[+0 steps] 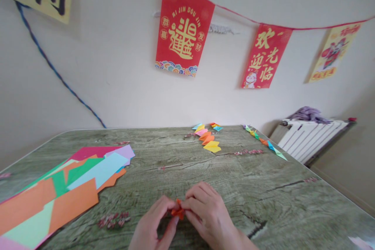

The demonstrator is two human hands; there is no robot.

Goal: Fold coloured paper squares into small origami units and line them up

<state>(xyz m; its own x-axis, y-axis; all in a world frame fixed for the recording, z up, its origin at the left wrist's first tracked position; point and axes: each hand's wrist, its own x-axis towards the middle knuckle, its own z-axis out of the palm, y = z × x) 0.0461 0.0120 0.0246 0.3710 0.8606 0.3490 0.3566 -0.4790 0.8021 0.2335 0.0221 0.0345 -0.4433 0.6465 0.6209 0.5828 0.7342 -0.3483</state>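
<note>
A small piece of folded orange paper (178, 211) is pinched between my two hands, low in the middle of the view, over the wood-patterned table. My left hand (156, 222) grips it from the left between thumb and index finger. From the right, my right hand (206, 213) pinches its other side, with the remaining fingers curled in. The fingertips cover much of the paper, so its full shape is hidden.
Overlapping coloured paper sheets (76, 203) spread across the table's left side. Folded paper pieces (206, 138) lie in a row at the back, and another row (265, 142) runs along the right edge. A white radiator (313, 136) stands beyond. Red banners (184, 27) hang on the wall.
</note>
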